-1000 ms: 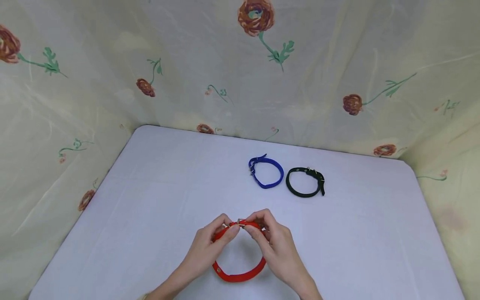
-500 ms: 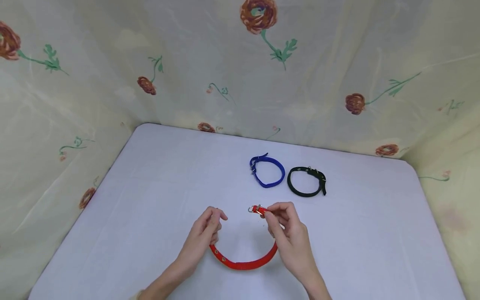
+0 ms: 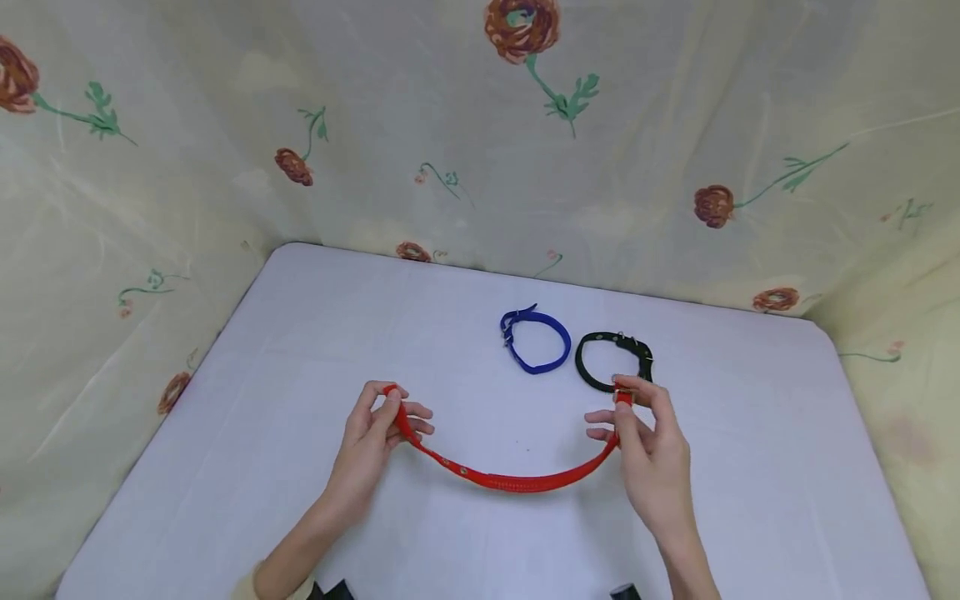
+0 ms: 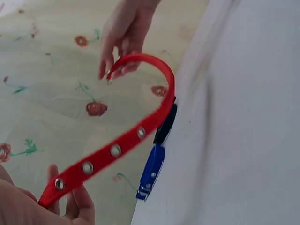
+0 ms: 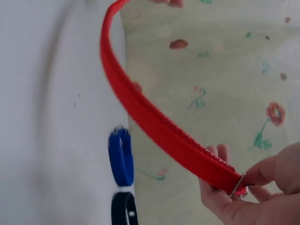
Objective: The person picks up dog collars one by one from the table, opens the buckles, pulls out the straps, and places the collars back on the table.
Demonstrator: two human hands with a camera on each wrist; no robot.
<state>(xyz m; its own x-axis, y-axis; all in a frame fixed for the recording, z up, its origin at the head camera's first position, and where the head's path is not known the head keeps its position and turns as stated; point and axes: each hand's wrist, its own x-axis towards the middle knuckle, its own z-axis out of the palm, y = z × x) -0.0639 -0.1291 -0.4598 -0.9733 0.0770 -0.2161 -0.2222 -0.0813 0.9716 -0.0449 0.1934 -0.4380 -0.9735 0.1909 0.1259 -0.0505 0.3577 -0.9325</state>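
A red collar (image 3: 525,482) with metal eyelets hangs unbuckled in a shallow curve between both hands, above the table. My left hand (image 3: 367,442) pinches its plain, holed end between thumb and index finger, the other fingers loosely spread. At the opposite end, my right hand (image 3: 651,454) grips the strap by its metal buckle (image 5: 238,184). In the left wrist view a row of eyelets (image 4: 116,150) runs along the strap near the left hand. Behind the right fingertips lies a black collar (image 3: 592,379), partly covered by that hand in the head view.
A blue collar (image 3: 564,342), buckled into a loop, lies left of the black one on the white table (image 3: 315,333). Floral cloth (image 3: 360,125) hangs behind the table and at both sides. Small dark objects (image 3: 625,592) show at the bottom edge.
The red collar's ends came apart at the buckle. The hands then moved away from each other, left hand leftward and right hand rightward, stretching the loop into an open curve.
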